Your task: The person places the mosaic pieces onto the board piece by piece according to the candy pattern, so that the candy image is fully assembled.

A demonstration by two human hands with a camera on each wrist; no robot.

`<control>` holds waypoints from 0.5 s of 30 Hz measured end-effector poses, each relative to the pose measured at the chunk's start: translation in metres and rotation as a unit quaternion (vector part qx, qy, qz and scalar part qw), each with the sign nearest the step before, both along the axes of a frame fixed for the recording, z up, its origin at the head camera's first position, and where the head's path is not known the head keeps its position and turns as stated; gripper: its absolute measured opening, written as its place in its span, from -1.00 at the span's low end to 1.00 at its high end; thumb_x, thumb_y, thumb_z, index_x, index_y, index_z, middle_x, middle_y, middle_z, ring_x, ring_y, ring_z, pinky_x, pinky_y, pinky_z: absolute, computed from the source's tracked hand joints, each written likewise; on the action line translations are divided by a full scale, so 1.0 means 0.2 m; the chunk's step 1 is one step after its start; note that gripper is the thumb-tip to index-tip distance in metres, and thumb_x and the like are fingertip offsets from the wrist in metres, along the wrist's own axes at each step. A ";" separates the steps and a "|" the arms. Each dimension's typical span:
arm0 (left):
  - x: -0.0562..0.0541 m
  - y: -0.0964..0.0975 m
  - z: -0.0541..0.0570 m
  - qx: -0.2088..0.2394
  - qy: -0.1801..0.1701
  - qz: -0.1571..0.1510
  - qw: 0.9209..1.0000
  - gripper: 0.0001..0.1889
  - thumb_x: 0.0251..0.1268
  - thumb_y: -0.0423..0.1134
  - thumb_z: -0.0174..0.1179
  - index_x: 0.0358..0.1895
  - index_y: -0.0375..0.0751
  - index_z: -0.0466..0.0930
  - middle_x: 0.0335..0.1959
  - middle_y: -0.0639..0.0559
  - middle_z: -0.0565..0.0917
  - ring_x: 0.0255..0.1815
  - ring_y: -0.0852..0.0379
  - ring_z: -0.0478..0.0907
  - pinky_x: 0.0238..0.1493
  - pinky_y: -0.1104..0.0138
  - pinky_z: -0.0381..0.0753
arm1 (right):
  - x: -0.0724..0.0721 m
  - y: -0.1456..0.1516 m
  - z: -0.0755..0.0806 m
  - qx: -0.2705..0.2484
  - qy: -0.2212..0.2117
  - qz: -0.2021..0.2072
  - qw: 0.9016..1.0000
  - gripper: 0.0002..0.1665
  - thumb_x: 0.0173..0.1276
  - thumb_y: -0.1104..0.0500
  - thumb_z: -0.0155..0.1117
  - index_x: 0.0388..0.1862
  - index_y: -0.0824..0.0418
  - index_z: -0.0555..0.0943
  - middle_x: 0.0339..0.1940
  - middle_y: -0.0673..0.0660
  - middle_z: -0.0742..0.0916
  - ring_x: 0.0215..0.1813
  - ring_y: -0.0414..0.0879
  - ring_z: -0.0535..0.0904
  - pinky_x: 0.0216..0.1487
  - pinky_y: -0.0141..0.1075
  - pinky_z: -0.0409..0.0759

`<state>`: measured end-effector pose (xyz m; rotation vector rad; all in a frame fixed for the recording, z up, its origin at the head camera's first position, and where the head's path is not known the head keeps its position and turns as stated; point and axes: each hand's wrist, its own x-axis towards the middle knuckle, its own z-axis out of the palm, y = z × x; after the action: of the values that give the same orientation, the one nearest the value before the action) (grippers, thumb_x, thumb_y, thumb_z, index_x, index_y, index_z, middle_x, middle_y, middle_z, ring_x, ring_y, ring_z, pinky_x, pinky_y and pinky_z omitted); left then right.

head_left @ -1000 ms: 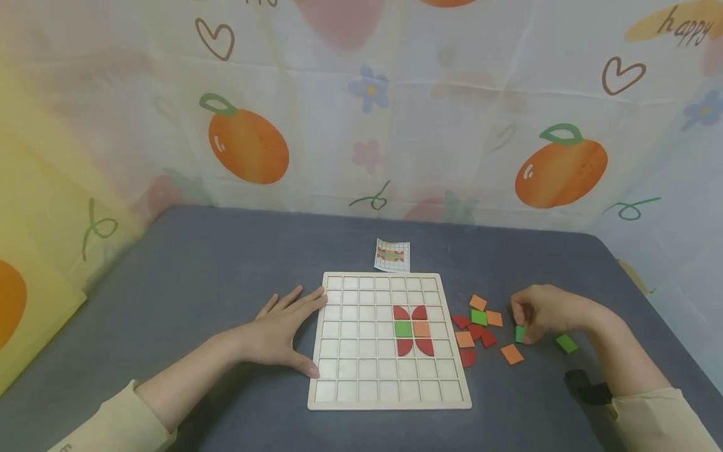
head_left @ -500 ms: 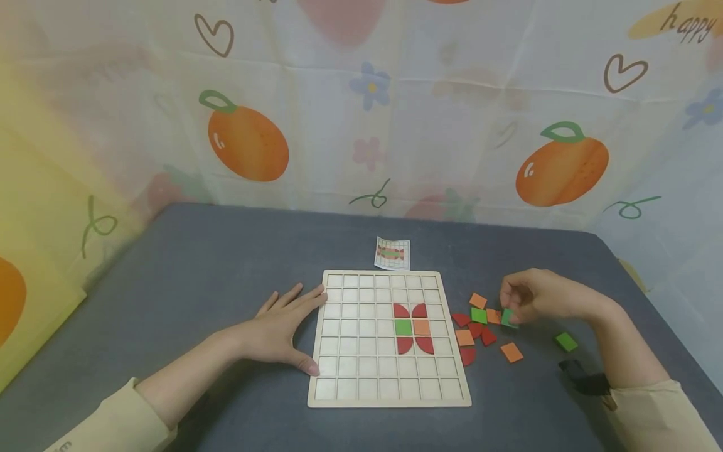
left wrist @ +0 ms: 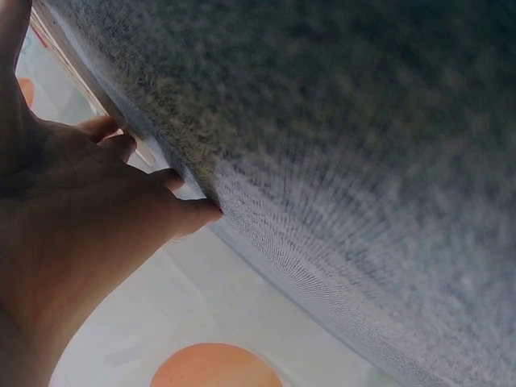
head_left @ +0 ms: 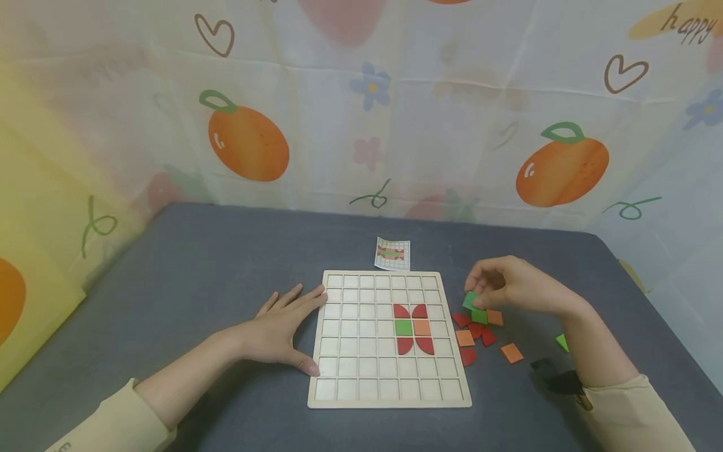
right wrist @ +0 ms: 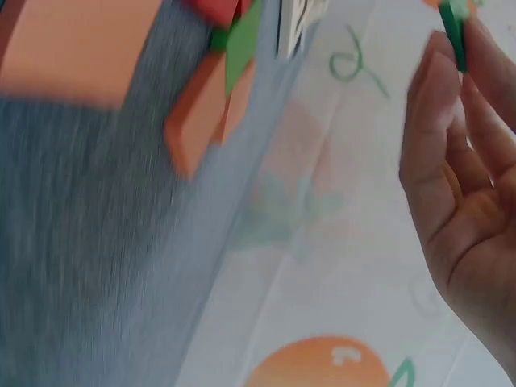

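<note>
My right hand (head_left: 514,285) pinches a green square tile (head_left: 470,301) between thumb and fingertips, held above the loose pieces right of the board. The right wrist view shows that green tile (right wrist: 454,36) edge-on between the fingers. With fingers spread, my left hand (head_left: 277,333) touches the left edge of the wooden grid board (head_left: 361,403). On the board sit a green square (head_left: 403,328), an orange square (head_left: 422,328) and several red quarter-round pieces (head_left: 404,346). In the left wrist view the left hand (left wrist: 97,201) lies by the board's edge.
Right of the board lie several loose tiles, among them an orange square (head_left: 511,353), a red piece (head_left: 467,356) and another green tile (head_left: 479,316). A patterned card (head_left: 392,253) lies behind the board. A printed cloth (head_left: 316,113) hangs behind the dark table (head_left: 237,251).
My right hand has moved left and up with the green tile, from the right of the loose pieces to near the board's right edge. The left hand stays in place.
</note>
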<state>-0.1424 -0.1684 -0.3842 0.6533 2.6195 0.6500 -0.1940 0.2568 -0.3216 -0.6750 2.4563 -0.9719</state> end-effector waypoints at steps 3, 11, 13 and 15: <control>0.00 0.00 0.00 0.001 0.000 -0.001 1.000 0.29 -0.25 0.38 0.48 0.60 0.01 -0.01 0.67 0.10 -0.08 0.68 -0.26 -0.29 0.49 -0.36 -0.35 | 0.00 -0.06 0.00 -0.026 0.005 -0.013 1.000 -0.78 0.28 0.14 0.42 -0.14 0.14 0.62 -0.32 0.16 0.72 -0.29 0.09 0.66 -0.24 -0.20 0.68; 0.00 0.00 0.00 0.000 0.004 -0.002 1.000 0.29 -0.26 0.38 0.48 0.60 -0.01 0.00 0.67 0.09 -0.07 0.68 -0.27 -0.28 0.49 -0.37 -0.34 | -0.01 -0.24 0.03 -0.080 0.010 -0.057 0.995 -0.74 0.29 0.14 0.41 -0.05 0.09 0.65 -0.16 0.13 0.72 -0.13 -0.06 0.67 -0.01 -0.12 0.70; 0.00 0.00 -0.01 -0.001 0.004 -0.001 1.000 0.29 -0.26 0.38 0.48 0.60 0.00 -0.01 0.67 0.09 -0.07 0.68 -0.26 -0.28 0.49 -0.37 -0.34 | -0.01 -0.29 0.03 -0.097 0.003 -0.062 0.993 -0.73 0.29 0.12 0.41 -0.03 0.09 0.66 -0.16 0.13 0.72 -0.12 -0.04 0.67 0.01 -0.09 0.69; 0.00 0.00 -0.01 0.000 0.003 0.000 1.000 0.30 -0.26 0.38 0.48 0.60 0.00 -0.01 0.67 0.09 -0.07 0.68 -0.25 -0.28 0.50 -0.36 -0.35 | -0.01 -0.34 0.03 -0.114 -0.008 -0.063 0.991 -0.71 0.29 0.12 0.41 -0.02 0.10 0.66 -0.17 0.14 0.72 -0.12 -0.01 0.68 0.03 -0.08 0.69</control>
<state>-0.1429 -0.1683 -0.3858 0.6549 2.6249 0.6485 -0.1962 0.1882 -0.3149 -0.5864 2.4190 -1.3157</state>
